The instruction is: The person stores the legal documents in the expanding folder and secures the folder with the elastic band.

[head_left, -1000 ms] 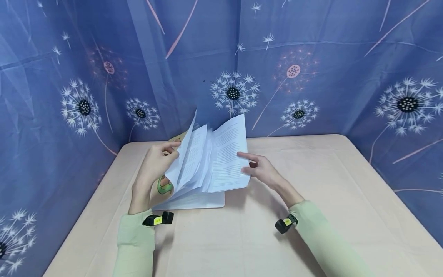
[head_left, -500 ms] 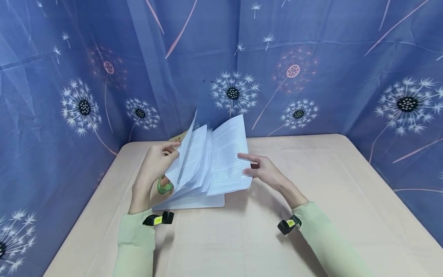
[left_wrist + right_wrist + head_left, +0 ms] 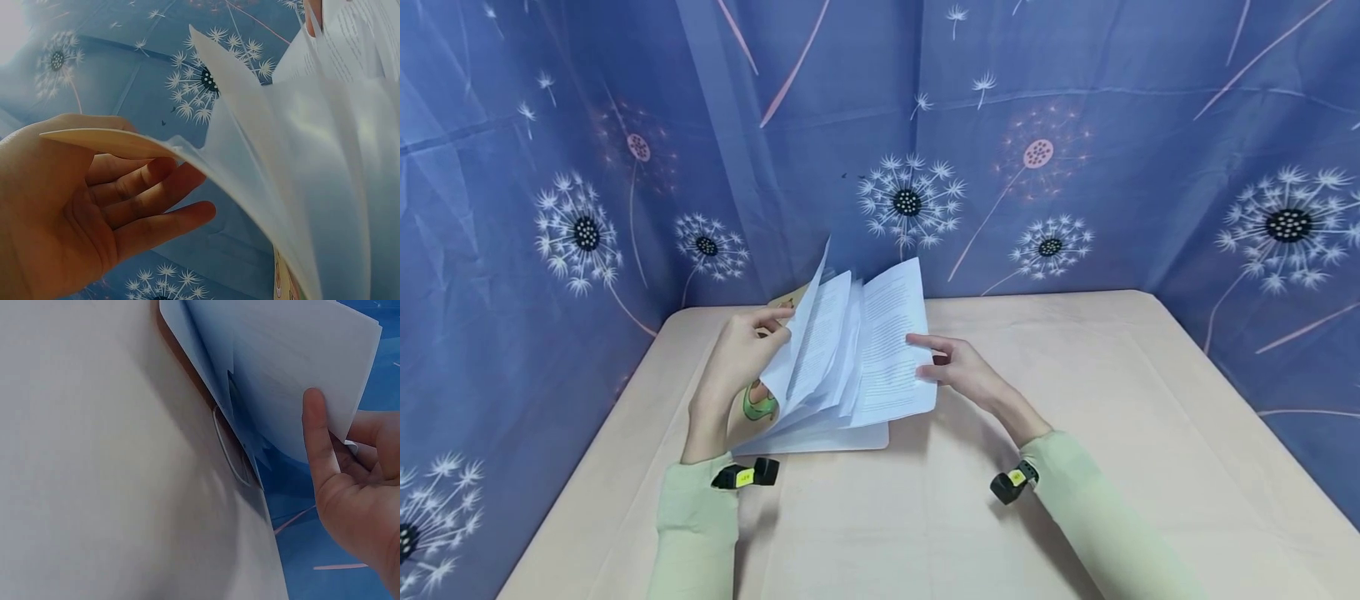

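Note:
A folder point(image 3: 759, 402) with a tan cartoon cover lies open at the back left of the table, a pale panel with a rounded corner beneath it. My left hand point(image 3: 739, 350) pinches the raised cover edge at the left; in the left wrist view, the tan edge crosses the palm and the thumb is hidden. Several printed paper sheets point(image 3: 891, 342) fan up out of the folder. At their right edge, my right hand point(image 3: 973, 372) pinches the sheets. The right wrist view shows its thumb against the paper point(image 3: 294, 369), other fingers partly hidden behind.
A beige cloth covers the table point(image 3: 865, 533). Behind and at both sides hangs a blue dandelion-print curtain point(image 3: 805, 167), close to the folder's back edge. Each wrist wears a small black camera on a strap.
My right hand shifts slightly right with the sheets, then back left; the sheets' upper corner now sits a little lower. The left hand keeps its hold, nearly still.

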{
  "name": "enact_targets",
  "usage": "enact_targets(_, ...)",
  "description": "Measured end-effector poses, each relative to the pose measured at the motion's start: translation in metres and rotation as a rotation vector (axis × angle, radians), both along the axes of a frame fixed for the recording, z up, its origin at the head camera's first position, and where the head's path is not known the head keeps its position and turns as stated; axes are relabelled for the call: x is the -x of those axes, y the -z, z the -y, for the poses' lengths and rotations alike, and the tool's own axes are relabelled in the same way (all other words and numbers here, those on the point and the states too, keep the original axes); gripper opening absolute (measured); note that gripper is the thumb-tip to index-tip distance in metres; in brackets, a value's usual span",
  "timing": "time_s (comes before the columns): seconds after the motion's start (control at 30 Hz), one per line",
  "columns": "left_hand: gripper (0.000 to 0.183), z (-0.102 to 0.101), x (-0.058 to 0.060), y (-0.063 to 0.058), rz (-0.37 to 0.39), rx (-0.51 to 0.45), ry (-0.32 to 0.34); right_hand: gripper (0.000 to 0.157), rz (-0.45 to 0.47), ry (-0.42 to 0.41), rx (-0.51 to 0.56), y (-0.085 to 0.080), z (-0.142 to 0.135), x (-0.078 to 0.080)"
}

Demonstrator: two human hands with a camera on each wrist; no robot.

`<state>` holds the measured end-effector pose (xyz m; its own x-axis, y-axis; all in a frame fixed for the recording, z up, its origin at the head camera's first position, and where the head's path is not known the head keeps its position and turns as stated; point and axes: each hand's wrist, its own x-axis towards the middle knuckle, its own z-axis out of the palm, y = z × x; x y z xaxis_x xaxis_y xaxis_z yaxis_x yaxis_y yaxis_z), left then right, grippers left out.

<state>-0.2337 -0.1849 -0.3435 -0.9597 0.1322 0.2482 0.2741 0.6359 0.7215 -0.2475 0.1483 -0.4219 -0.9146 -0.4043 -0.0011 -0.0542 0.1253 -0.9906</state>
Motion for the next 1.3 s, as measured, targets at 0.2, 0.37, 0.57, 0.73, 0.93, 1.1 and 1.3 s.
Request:
enact_targets(0.2, 0.040, 0.000, 0.000, -0.001, 0.003, -0.001, -0.001, 0.060, 0.000, 0.004, -0.016, 0.003, 0.009, 0.005)
enact_targets(0.37, 0.040, 0.000, 0.000, 0.000, -0.005, -0.001, -0.007, 0.060, -0.025, 0.000, -0.059, 0.006, 0.015, 0.007)
enact_targets(0.57, 0.039, 0.002, -0.001, -0.001, -0.018, 0.002, -0.012, 0.060, -0.022, -0.003, -0.082, 0.011, 0.023, 0.012)
enact_targets(0.73, 0.039, 0.003, 0.000, -0.001, -0.016, -0.003, -0.011, 0.060, -0.029, 0.001, -0.111, 0.014, 0.029, 0.015)
enact_targets(0.93, 0.038, 0.003, 0.002, -0.001, -0.028, -0.010, -0.014, 0.060, -0.033, -0.007, -0.171, 0.016, 0.036, 0.018)
enact_targets(1.1, 0.038, 0.003, 0.002, -0.001, -0.036, -0.013, -0.016, 0.059, -0.025, -0.010, -0.196, 0.017, 0.042, 0.021)
enact_targets(1.3, 0.038, 0.003, 0.001, -0.002, -0.032, -0.013, -0.017, 0.059, 0.001, -0.005, -0.207, 0.020, 0.050, 0.022)
